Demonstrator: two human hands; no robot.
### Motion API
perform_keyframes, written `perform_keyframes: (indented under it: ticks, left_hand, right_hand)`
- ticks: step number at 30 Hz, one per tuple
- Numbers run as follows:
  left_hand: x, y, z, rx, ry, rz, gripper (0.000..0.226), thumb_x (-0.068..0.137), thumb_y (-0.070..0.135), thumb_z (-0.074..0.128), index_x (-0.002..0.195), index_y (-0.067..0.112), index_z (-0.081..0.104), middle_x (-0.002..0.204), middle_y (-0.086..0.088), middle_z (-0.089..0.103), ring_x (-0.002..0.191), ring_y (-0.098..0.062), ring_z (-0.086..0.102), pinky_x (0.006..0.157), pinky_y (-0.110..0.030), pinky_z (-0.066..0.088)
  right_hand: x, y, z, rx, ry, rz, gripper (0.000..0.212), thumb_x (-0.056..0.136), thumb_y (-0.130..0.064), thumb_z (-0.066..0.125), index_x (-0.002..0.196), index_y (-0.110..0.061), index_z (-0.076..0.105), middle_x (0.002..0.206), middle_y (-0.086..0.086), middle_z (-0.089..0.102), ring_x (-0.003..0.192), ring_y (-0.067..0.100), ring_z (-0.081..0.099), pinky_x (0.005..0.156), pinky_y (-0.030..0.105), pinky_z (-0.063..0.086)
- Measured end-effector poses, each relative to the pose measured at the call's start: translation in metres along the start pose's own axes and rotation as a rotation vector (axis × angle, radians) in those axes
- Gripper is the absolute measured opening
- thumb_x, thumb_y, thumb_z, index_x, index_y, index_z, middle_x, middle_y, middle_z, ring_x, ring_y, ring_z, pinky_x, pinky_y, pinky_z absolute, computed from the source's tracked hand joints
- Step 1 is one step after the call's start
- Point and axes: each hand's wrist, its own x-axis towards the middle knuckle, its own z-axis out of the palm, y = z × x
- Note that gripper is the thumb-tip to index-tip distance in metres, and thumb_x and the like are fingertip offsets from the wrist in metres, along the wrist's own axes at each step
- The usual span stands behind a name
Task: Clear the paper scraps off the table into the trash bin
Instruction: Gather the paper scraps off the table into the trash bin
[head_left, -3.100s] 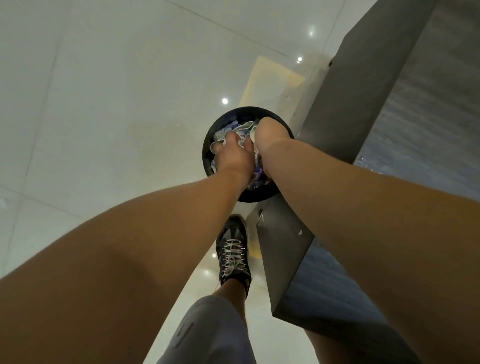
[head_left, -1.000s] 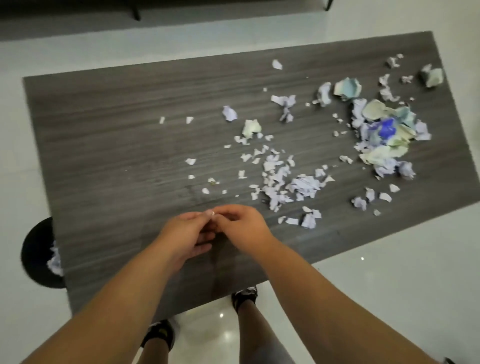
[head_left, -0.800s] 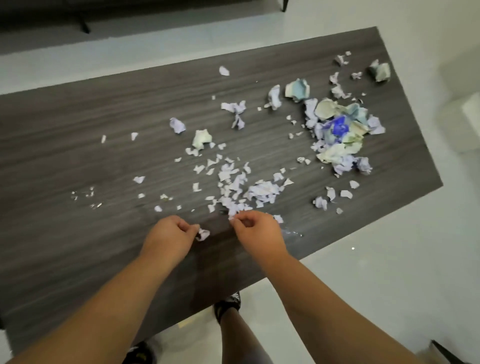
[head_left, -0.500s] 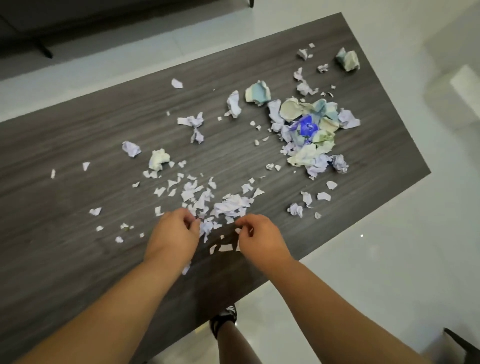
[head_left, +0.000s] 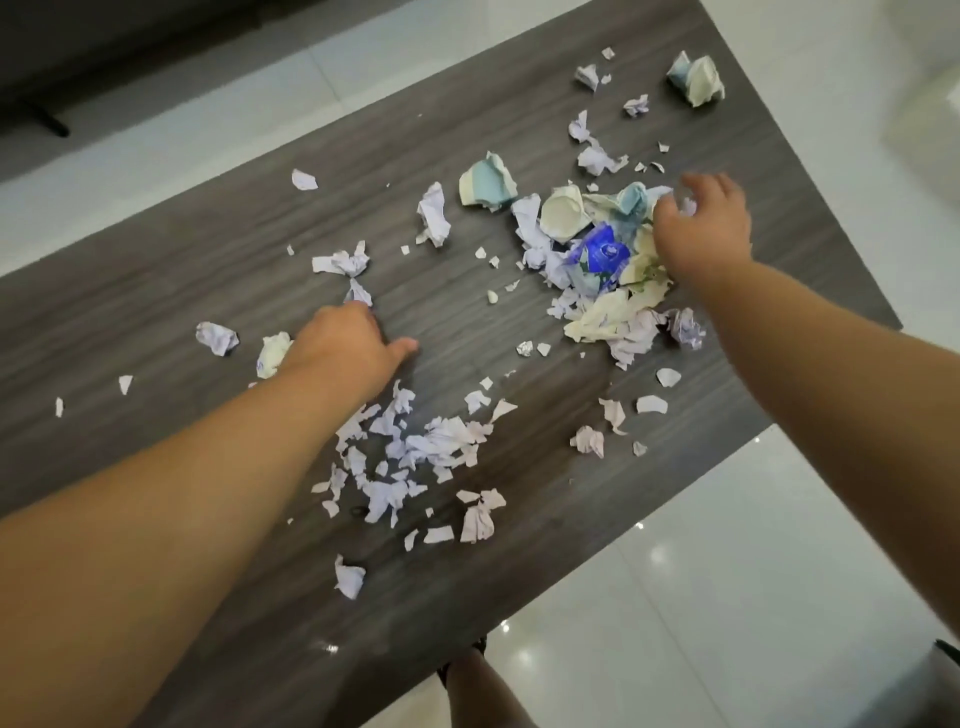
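Far from done: table (head_left: 156, 270) littered with paper scraps (head_left: 415, 447), bin unseen; left hand (head_left: 345, 345) flat, empty; right hand (head_left: 701, 228) clawing big pile (head_left: 597, 265), grip unclear.

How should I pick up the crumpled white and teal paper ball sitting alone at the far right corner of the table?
Pinch the crumpled white and teal paper ball across its middle from straight above. It is lumpy and rounded with bare dark wood table around it, so fingers probably fit on both sides.
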Motion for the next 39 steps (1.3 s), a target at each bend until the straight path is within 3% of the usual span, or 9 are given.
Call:
perform_keyframes:
  ticks: [4,16,19,24,27,30,34,37,39]
  left_hand:
    - [0.018,0.014,0.002,0.12,-0.11,-0.023,0.063,0.085,0.067,0.079,0.123,0.019,0.062,0.133,-0.013,0.056,0.118,-0.037,0.062,0.1,-0.048,0.055]
    - [0.032,0.001,0.015,0.043,-0.117,-0.053,0.049,0.081,0.065,0.082,0.087,0.031,0.048,0.113,-0.004,0.045,0.114,-0.038,0.058,0.099,-0.054,0.055]
    - [0.033,-0.001,0.018,0.04,-0.103,-0.05,0.05,0.079,0.068,0.081,0.091,0.032,0.049,0.106,-0.001,0.04,0.113,-0.038,0.058,0.097,-0.055,0.056]
    - [0.029,0.001,0.015,0.017,-0.114,-0.055,0.048,0.08,0.066,0.081,0.095,0.033,0.05,0.107,-0.001,0.039,0.115,-0.037,0.056,0.097,-0.056,0.056]
    - [0.025,0.002,0.011,0.011,-0.106,-0.048,0.047,0.083,0.064,0.081,0.088,0.031,0.048,0.107,0.0,0.041,0.115,-0.035,0.055,0.097,-0.054,0.056]
    - [0.023,-0.001,0.013,0.0,-0.102,-0.057,0.046,0.085,0.061,0.081,0.083,0.03,0.047,0.105,0.0,0.043,0.11,-0.031,0.053,0.095,-0.052,0.055]
    - [0.024,0.006,0.014,-0.001,-0.089,-0.099,0.044,0.085,0.058,0.083,0.083,0.031,0.048,0.104,0.001,0.045,0.107,-0.029,0.052,0.095,-0.052,0.055]
    - [0.021,0.007,0.013,-0.012,-0.088,-0.118,0.044,0.084,0.056,0.084,0.083,0.03,0.049,0.101,0.001,0.045,0.104,-0.029,0.054,0.093,-0.05,0.056]
    - [0.02,0.008,0.011,-0.026,-0.072,-0.101,0.043,0.084,0.054,0.085,0.082,0.029,0.05,0.097,0.003,0.044,0.099,-0.028,0.054,0.089,-0.048,0.056]
  right_hand:
    - [0.008,-0.002,0.013,0.114,-0.127,-0.037,0.06,0.104,-0.057,0.05,0.157,-0.029,0.054,0.17,0.005,0.038,0.151,0.027,0.045,0.127,0.055,0.035]
    - [-0.109,-0.02,0.073,0.161,-0.382,-0.319,0.039,0.108,-0.034,0.055,0.146,-0.029,0.065,0.161,-0.007,0.049,0.14,0.006,0.047,0.118,0.031,0.038]
    - [-0.12,-0.014,0.066,0.189,-0.371,-0.312,0.037,0.106,-0.031,0.055,0.14,-0.034,0.068,0.145,-0.017,0.059,0.129,-0.008,0.049,0.106,0.013,0.037]
    - [-0.104,-0.006,0.032,0.297,-0.198,-0.179,0.032,0.103,-0.031,0.052,0.123,-0.044,0.072,0.115,-0.016,0.069,0.092,0.009,0.069,0.073,0.027,0.057]
    - [-0.073,0.011,0.012,0.208,0.09,-0.094,0.036,0.096,-0.03,0.048,0.118,-0.033,0.077,0.118,-0.01,0.065,0.116,0.024,0.064,0.101,0.044,0.055]
    - [-0.044,0.048,0.005,0.248,0.212,0.162,0.04,0.095,-0.028,0.048,0.125,-0.027,0.074,0.13,-0.001,0.058,0.117,0.015,0.061,0.106,0.032,0.049]
    - [-0.05,0.069,0.036,0.311,0.112,0.196,0.029,0.101,-0.024,0.051,0.122,-0.025,0.071,0.121,-0.005,0.054,0.103,0.011,0.062,0.093,0.03,0.051]
    - [-0.075,0.058,0.059,0.341,-0.048,0.039,0.026,0.1,-0.032,0.052,0.116,-0.035,0.072,0.115,-0.022,0.054,0.102,-0.003,0.061,0.086,0.018,0.048]
    - [-0.08,0.05,0.056,0.324,-0.142,-0.091,0.025,0.098,-0.033,0.054,0.112,-0.039,0.074,0.115,-0.028,0.053,0.106,0.002,0.062,0.091,0.025,0.053]
